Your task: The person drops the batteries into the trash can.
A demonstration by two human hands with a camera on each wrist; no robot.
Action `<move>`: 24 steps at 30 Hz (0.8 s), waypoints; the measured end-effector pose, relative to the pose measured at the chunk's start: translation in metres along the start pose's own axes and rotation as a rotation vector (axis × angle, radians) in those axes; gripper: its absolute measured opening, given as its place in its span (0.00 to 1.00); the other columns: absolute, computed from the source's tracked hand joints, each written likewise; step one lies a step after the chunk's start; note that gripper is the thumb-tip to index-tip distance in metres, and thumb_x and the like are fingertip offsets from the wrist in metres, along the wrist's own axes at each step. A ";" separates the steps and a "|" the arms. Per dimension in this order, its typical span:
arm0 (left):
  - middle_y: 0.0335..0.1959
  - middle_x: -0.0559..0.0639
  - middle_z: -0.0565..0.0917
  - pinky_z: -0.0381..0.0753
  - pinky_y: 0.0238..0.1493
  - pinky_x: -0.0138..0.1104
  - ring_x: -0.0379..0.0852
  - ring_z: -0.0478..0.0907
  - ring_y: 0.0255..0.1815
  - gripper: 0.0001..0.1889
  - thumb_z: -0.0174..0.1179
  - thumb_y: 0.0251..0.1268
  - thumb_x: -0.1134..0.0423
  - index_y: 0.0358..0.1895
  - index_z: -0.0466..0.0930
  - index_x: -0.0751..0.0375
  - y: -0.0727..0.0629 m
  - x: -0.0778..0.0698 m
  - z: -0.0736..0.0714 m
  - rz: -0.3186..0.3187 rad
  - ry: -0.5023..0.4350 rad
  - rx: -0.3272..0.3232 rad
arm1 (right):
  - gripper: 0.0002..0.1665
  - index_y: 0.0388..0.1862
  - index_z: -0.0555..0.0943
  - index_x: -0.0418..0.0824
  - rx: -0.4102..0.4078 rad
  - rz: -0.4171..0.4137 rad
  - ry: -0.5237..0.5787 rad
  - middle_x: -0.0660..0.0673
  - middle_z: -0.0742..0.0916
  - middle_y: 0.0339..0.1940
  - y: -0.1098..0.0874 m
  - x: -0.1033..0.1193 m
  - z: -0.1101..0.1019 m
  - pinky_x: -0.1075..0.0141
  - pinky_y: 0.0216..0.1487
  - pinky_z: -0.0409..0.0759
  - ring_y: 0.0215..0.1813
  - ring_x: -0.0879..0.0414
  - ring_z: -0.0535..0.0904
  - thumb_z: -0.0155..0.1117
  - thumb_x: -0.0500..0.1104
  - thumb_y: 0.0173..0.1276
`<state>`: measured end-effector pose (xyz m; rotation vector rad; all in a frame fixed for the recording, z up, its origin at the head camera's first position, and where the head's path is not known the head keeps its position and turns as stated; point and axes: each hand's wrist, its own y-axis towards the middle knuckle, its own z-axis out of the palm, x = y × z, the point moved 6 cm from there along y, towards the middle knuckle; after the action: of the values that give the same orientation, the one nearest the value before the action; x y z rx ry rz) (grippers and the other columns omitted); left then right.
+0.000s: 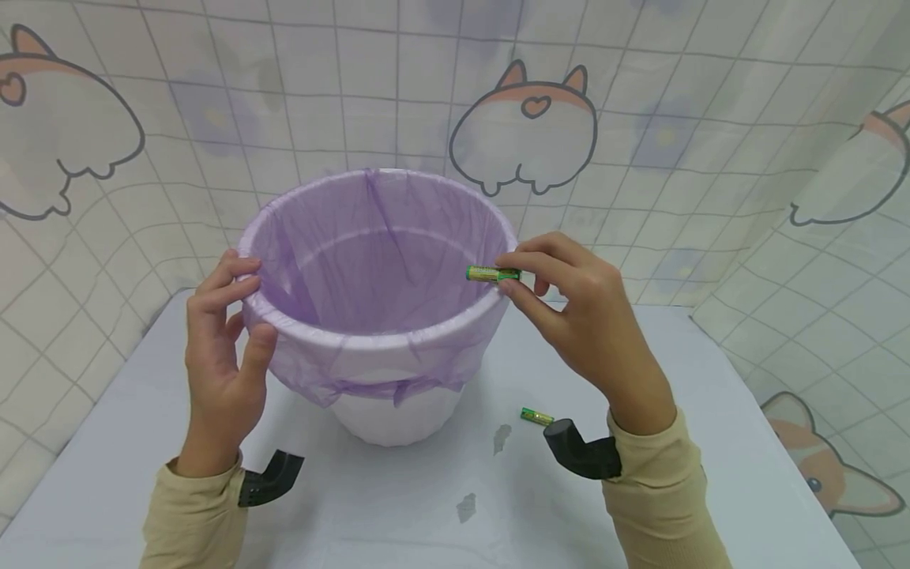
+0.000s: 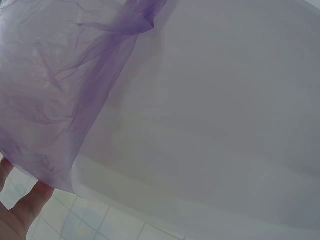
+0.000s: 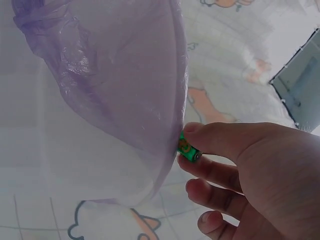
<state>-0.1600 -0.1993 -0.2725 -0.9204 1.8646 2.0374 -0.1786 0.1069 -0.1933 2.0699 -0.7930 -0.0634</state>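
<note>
A white trash can (image 1: 398,411) stands upright, lined with a purple plastic bag (image 1: 370,276) folded down over its rim. At the can's left side, my left hand (image 1: 226,348) holds the rim, fingertips over the edge and thumb by the outer wall. My right hand (image 1: 576,308) pinches a green and yellow battery (image 1: 486,273) between thumb and fingers at the right rim, its far end reaching over the opening. In the right wrist view, the battery's green end (image 3: 189,150) shows between the fingertips. A second battery (image 1: 536,416) lies on the table beneath the right wrist.
The white table (image 1: 398,514) has two grey patches (image 1: 466,508) near the front. A tiled-pattern curtain (image 1: 341,95) with cartoon corgis closes off the back and sides. Black wrist mounts (image 1: 273,478) stick out from both sleeves.
</note>
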 end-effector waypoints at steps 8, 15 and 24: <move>0.63 0.53 0.73 0.74 0.59 0.32 0.58 0.56 0.76 0.29 0.59 0.68 0.55 0.54 0.65 0.82 0.000 0.000 0.000 -0.001 0.003 -0.004 | 0.14 0.44 0.85 0.35 -0.036 0.014 0.004 0.45 0.86 0.38 -0.005 -0.004 -0.004 0.76 0.32 0.65 0.31 0.59 0.72 0.72 0.32 0.57; 0.63 0.52 0.73 0.74 0.58 0.31 0.57 0.56 0.76 0.29 0.59 0.68 0.55 0.54 0.65 0.82 0.000 0.000 -0.001 0.005 0.006 -0.002 | 0.14 0.44 0.85 0.37 -0.032 0.043 -0.026 0.46 0.86 0.38 -0.015 -0.011 -0.007 0.77 0.32 0.65 0.32 0.59 0.72 0.71 0.32 0.57; 0.63 0.53 0.73 0.74 0.58 0.31 0.57 0.57 0.76 0.29 0.59 0.68 0.55 0.54 0.65 0.82 0.000 -0.001 0.000 0.011 0.002 -0.006 | 0.15 0.44 0.85 0.37 -0.042 0.062 -0.042 0.46 0.86 0.38 -0.026 -0.016 -0.010 0.76 0.31 0.66 0.31 0.60 0.72 0.72 0.32 0.57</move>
<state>-0.1597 -0.1992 -0.2719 -0.9161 1.8693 2.0507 -0.1744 0.1334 -0.2105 2.0087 -0.8745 -0.0891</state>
